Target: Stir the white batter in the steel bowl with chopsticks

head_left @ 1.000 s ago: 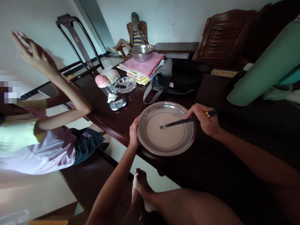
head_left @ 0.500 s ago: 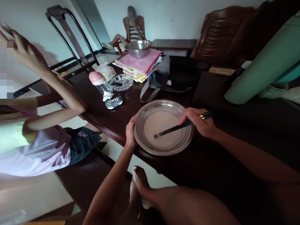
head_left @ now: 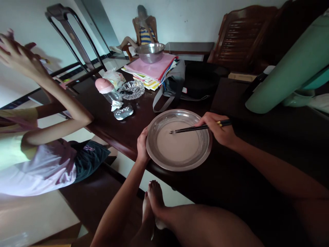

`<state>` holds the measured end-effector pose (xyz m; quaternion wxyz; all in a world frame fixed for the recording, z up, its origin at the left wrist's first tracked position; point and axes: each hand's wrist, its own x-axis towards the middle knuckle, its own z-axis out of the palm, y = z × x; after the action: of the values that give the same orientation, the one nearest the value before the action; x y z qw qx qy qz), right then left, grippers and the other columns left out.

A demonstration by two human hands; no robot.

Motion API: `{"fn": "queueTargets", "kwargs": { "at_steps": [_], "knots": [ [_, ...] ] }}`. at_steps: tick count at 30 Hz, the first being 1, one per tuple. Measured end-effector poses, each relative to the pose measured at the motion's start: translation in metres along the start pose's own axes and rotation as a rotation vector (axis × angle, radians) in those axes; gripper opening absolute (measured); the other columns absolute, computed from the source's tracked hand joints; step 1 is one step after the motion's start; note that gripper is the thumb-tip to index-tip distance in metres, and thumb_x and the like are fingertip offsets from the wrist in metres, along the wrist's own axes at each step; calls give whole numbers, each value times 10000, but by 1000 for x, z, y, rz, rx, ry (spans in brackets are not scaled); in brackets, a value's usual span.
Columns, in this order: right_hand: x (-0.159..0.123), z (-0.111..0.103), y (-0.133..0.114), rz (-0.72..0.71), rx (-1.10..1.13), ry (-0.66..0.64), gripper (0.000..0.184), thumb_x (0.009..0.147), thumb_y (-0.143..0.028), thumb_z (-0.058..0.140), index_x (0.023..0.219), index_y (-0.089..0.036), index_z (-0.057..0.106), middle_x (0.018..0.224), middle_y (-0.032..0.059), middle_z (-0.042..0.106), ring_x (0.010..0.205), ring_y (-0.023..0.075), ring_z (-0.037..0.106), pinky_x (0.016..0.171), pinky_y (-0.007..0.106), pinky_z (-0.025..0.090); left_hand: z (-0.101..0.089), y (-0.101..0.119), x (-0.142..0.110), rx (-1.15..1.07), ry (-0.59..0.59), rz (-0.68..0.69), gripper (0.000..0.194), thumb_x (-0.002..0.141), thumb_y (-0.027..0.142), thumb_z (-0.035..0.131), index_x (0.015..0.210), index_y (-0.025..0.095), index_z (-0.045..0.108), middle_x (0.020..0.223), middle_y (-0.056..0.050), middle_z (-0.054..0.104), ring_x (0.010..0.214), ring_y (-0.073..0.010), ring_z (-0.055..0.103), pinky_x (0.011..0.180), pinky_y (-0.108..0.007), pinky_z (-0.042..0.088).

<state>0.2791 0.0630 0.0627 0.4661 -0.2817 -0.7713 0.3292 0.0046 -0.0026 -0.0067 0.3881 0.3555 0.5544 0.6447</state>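
Observation:
A wide metal bowl (head_left: 177, 166) rests on the dark wooden table near its front edge. Pale, creamy liquid (head_left: 177, 145) fills its bottom. My left hand (head_left: 142, 144) grips the bowl's left rim, fingers partly hidden behind the wall. From the right, my right hand (head_left: 218, 130) holds a pair of black chopsticks (head_left: 190, 129) with gold bands, closed around their upper part. Their tips dip into the liquid at the far left part of the bowl.
Beyond the bowl lie a grey controller (head_left: 123, 112), a pink-capped bottle (head_left: 106, 90), a glass ashtray (head_left: 131, 90) and a black bag (head_left: 203, 80). Another metal bowl (head_left: 150, 54) stands on stacked folders. A green cylinder (head_left: 285, 70) is at right. One person (head_left: 51, 157) sits at left, another (head_left: 147, 36) far back.
The chopstick tips have moved across the liquid, away from me toward the bowl's far side. My right hand has shifted slightly up with them. At left, the seated person's hands have moved.

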Motion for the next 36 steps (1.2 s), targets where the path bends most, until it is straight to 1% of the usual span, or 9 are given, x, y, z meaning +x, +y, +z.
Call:
{"fn": "queueTargets", "kwargs": {
  "at_steps": [3,5,9,14,19,21,25,31,36],
  "knots": [
    [1,-2,0,58,66,148,474,1000,-489,469,652,-260,696,630,28,681,590,160,594,563,330,467,0,2,-1,19,7,1,416,813,475,551,1054,194,739,1140,-60,752,1165,-283,645,1045,-359,466],
    [1,-2,-1,79,98,80,483,1001,-493,465,656,-248,697,628,25,679,571,151,580,540,316,454,0,2,-1,29,13,9,406,811,470,558,1044,193,742,1133,-58,754,1164,-282,645,1041,-352,466],
    [3,1,0,36,38,-85,432,1002,-467,478,752,-227,738,744,19,727,725,156,667,707,321,519,-1,0,0,-2,4,7,395,815,465,556,1046,201,738,1122,-56,757,1168,-281,645,1033,-354,472],
    [2,-1,3,61,79,176,470,994,-477,486,645,-237,690,622,26,670,605,154,603,572,313,471,-3,-4,3,8,-17,30,395,809,464,549,1026,196,740,1107,-63,760,1207,-286,626,1077,-365,447],
    [0,1,2,13,11,-97,431,1005,-466,467,755,-245,740,737,16,727,701,164,663,667,335,504,-2,-2,2,29,7,18,395,813,466,547,1038,208,743,1132,-51,755,1194,-282,635,1046,-355,469],
    [0,1,2,-6,-32,-38,413,1002,-462,476,762,-254,740,754,16,731,737,172,672,716,352,509,-1,-2,1,11,6,14,387,814,467,549,1030,214,746,1129,-49,756,1193,-281,637,1041,-354,473],
    [-1,-1,0,-2,55,167,452,1008,-442,472,661,-267,702,640,25,681,616,169,603,601,346,464,-1,-2,1,-26,-9,1,389,821,462,559,1046,207,747,1109,-54,762,1153,-278,655,1019,-359,486],
    [-3,3,-4,-56,-37,-115,412,1014,-423,456,768,-254,740,770,15,749,735,177,684,721,365,495,1,0,0,0,20,13,438,823,483,563,1093,193,751,1155,-61,756,1160,-288,652,1024,-363,481],
    [-3,1,-7,-12,51,142,445,1011,-445,460,677,-253,682,637,20,686,605,167,617,600,343,474,2,3,-1,-4,16,-13,426,816,480,573,1079,201,757,1138,-55,759,1161,-282,650,1003,-345,490]
  ]
}}
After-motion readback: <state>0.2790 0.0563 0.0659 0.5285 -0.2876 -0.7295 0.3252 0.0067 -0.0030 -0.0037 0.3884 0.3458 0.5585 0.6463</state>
